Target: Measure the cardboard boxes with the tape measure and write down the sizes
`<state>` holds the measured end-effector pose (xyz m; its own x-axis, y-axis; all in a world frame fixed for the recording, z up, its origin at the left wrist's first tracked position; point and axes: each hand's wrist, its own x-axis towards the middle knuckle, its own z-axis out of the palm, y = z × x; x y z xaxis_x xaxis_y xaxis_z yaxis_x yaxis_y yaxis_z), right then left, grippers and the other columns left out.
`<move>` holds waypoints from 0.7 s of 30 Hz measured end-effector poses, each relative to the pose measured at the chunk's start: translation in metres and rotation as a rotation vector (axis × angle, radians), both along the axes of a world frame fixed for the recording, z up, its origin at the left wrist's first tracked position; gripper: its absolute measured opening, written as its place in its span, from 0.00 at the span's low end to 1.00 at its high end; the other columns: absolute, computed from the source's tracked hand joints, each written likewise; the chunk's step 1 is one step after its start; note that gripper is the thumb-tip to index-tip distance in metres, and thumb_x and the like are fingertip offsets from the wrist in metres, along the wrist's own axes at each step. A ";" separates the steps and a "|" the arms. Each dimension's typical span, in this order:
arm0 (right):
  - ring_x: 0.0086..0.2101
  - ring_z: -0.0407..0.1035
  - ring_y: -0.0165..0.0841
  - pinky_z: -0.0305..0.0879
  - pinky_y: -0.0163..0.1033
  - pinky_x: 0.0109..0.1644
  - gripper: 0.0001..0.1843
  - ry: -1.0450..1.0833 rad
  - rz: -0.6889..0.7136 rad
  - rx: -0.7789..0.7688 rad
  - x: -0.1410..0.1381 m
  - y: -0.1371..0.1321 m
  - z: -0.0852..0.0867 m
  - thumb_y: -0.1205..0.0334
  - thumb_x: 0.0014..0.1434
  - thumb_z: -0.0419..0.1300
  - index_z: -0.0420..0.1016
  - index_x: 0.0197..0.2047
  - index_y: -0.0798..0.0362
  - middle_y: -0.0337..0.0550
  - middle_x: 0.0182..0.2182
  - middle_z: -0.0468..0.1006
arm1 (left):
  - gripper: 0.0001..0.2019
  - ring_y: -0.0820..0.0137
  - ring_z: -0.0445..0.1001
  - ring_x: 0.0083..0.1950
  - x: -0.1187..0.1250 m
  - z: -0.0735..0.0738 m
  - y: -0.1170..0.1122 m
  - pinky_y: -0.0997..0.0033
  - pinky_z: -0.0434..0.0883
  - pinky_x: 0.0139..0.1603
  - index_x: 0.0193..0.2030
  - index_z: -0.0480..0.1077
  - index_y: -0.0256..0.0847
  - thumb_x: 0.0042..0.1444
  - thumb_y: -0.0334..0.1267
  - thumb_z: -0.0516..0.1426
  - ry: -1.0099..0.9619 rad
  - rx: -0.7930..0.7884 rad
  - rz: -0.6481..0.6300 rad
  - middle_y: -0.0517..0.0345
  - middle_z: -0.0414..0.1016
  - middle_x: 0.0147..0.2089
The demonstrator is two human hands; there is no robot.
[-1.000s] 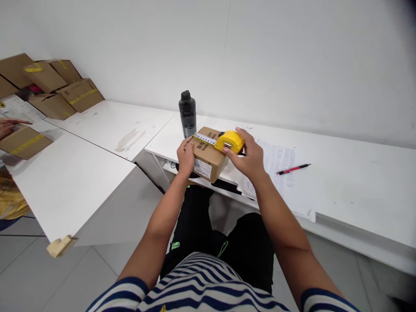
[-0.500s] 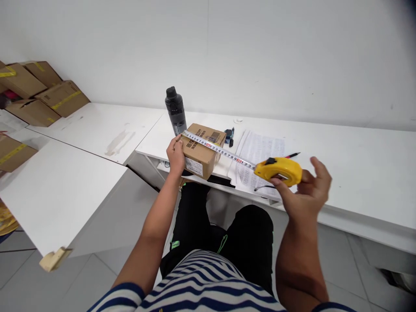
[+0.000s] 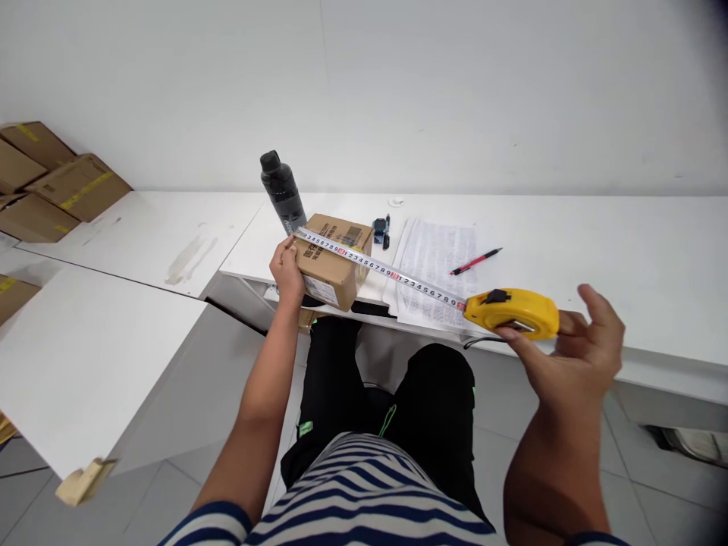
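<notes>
One cardboard box at the counter edge, one yellow tape measure, blade stretched over the box, your left hand closed on the blade tip, your right hand loosely curled round the case, one black bottle, one red pen

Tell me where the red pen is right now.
In the head view the red pen lies right of centre on the white table, partly on the printed sheets, beyond the yellow tape measure in the right hand.
</notes>
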<state>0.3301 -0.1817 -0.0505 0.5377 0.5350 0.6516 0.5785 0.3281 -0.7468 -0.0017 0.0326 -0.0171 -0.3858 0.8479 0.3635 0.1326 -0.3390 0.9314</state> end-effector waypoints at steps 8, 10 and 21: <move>0.36 0.77 0.47 0.74 0.58 0.45 0.50 -0.064 0.035 -0.045 -0.015 0.014 0.003 0.46 0.41 0.75 0.63 0.66 0.36 0.45 0.37 0.79 | 0.16 0.63 0.75 0.52 0.000 0.004 -0.001 0.66 0.70 0.55 0.43 0.78 0.37 0.53 0.38 0.53 0.007 0.021 -0.005 0.51 0.81 0.46; 0.37 0.76 0.43 0.75 0.54 0.45 0.46 -0.094 0.024 -0.080 -0.026 0.024 0.007 0.46 0.42 0.74 0.67 0.64 0.41 0.46 0.41 0.79 | 0.16 0.64 0.75 0.51 0.001 0.005 -0.002 0.67 0.70 0.55 0.42 0.79 0.38 0.52 0.37 0.53 0.014 0.033 -0.017 0.53 0.81 0.46; 0.37 0.75 0.33 0.74 0.40 0.42 0.25 0.282 0.257 -0.002 -0.107 0.115 0.039 0.46 0.53 0.68 0.75 0.49 0.50 0.44 0.40 0.79 | 0.16 0.63 0.75 0.51 0.003 0.008 -0.007 0.67 0.70 0.53 0.42 0.78 0.38 0.52 0.37 0.53 -0.042 0.014 -0.024 0.52 0.81 0.46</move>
<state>0.2231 -0.0662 -0.0116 0.5441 0.6768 0.4959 0.2493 0.4339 -0.8658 0.0011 0.0252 -0.0095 -0.3804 0.8519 0.3598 0.0853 -0.3551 0.9309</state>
